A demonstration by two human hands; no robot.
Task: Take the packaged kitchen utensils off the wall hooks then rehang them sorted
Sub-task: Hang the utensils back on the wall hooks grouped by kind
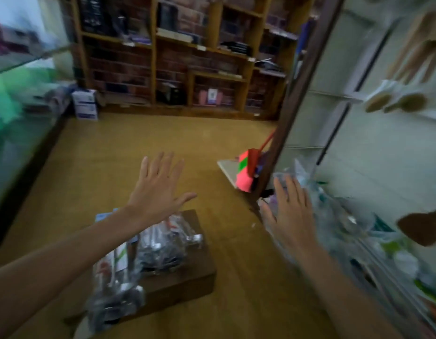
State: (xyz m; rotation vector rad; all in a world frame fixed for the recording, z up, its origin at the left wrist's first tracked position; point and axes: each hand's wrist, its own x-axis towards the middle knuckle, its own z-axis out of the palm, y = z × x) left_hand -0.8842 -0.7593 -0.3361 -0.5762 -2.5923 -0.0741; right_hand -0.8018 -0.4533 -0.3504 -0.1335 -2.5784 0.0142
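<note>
below the left hand (160, 189), spread flat and empty, packaged utensils (163, 243) lie heaped on a wooden surface (185, 275), more beside the equally open, empty right hand (290, 211); light, slippery film, likely best pinched at the top hanging edge.

Found the wooden box (187, 282) dark-stained, smooth and matt. Saw on top of the box utensil packets (163, 243) in clear, glossy, crinkled plastic, with bright polished metal glinting inside and what looked like printed paper cards. Noted under the box a floor (138, 148) of yellow wood look, smooth with a faint sheen. Saw right of the box hanging packets (346, 228) in the same shiny clear film, contents too blurred to tell. Made out far beyond the box shelving (153, 69) of pale bare wood against a rough brick-look backing, and left of the box a glossy glass counter (28, 57).
</note>
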